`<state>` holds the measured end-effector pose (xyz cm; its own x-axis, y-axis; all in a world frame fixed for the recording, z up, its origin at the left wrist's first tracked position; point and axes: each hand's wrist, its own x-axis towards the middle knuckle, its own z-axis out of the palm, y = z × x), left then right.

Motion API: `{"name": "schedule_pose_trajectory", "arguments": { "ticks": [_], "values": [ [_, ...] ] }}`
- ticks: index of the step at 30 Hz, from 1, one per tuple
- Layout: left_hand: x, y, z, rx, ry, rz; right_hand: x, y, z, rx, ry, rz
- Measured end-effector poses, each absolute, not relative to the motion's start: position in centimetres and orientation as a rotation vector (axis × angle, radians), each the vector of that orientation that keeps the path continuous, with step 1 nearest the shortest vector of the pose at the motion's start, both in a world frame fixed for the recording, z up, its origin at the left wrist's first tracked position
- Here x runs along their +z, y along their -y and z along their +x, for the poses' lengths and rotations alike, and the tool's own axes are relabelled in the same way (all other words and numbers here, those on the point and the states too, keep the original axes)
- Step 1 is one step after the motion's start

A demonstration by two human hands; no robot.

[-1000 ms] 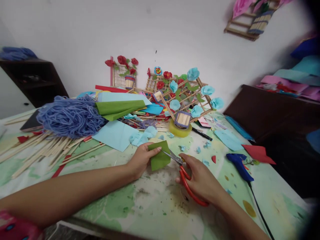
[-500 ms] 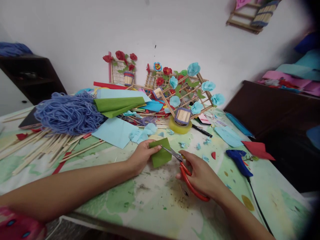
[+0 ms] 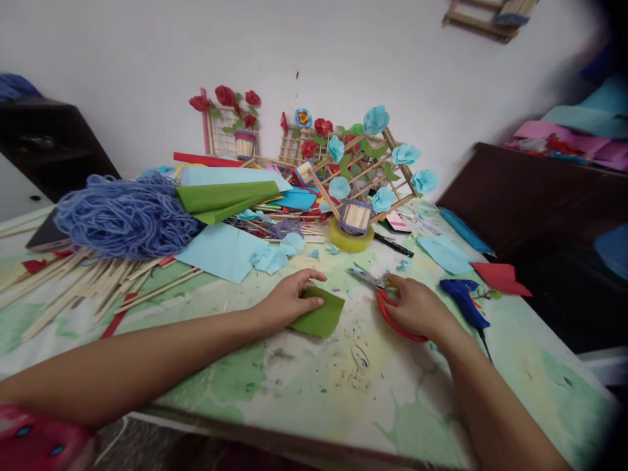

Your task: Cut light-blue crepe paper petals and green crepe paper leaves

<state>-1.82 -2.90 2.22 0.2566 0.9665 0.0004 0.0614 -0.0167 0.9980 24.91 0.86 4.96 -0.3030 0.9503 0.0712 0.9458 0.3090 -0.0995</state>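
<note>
— Green paper (image 3: 321, 315) is what you have in your left hand (image 3: 293, 302): your thumb lies over it, with the rest of it reaching out to the right, low over the table (image 3: 343, 405). Your forefinger is lifted off it.

— And your right hand (image 3: 417, 304)?

— That one is closed around the scissors (image 3: 377, 282), with the red handles in your grip. Your blades are parted a little and point left, well apart from the paper.

— What lies just around your hands?

— Near your scissors you have small light-blue scraps. To the right of that hand is a blue glue gun (image 3: 464, 302), with red paper (image 3: 503, 279) beyond it.

— And further from you?

— Ahead, a yellow tape roll (image 3: 349, 242) and a black pen (image 3: 394, 246), with a stick frame (image 3: 364, 178) bearing light-blue flowers just behind. To your left, a heap of blue yarn (image 3: 127, 219) rests by loose sticks (image 3: 83, 288), and a larger green sheet (image 3: 223, 199) lies against it.
</note>
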Motion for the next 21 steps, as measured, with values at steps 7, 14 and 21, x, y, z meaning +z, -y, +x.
{"name": "schedule_pose_trajectory", "arguments": {
  "ticks": [7,14,21],
  "values": [
    [2.6,3.0,-1.9,0.841,-1.030,1.756,5.8,1.1,23.0,-0.217,2.482,-1.365],
    [3.5,2.4,-2.4,0.741,-0.934,1.696,4.2,3.0,19.5,-0.142,2.784,-0.538],
    [3.1,2.6,-2.3,0.705,-0.932,1.827,3.8,2.9,19.2,-0.161,2.854,-0.388]
  ]
}}
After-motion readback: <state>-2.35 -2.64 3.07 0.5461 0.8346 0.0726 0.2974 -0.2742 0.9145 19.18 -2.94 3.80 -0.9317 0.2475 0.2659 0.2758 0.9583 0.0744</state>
